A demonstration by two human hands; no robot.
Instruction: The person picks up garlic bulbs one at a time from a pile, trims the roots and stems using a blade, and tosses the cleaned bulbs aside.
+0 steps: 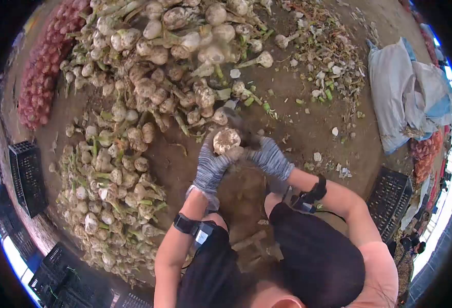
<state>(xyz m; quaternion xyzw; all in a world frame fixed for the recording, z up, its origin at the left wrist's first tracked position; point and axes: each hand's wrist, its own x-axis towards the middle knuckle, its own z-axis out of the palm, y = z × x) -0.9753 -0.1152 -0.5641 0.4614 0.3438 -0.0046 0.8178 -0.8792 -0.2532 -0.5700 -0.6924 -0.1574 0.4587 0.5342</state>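
Note:
My left hand (211,165), in a grey striped knit glove, is closed around a garlic bulb (226,139) with its soil-covered root side facing up. My right hand (270,157), in a matching glove, is close beside the bulb with its fingers curled. A dark, motion-blurred shape lies at its fingertips; what it is cannot be made out. Just beyond both hands spreads a large heap of garlic bulbs (159,95) with stalks, many of them caked in soil. To the left is another garlic pile (108,200).
Cut stalks and skins (331,66) litter the ground at upper right. A white woven sack (395,97) lies at right, above a black crate (389,203). Red mesh bags of garlic (51,66) line the left, with another black crate (27,177) below.

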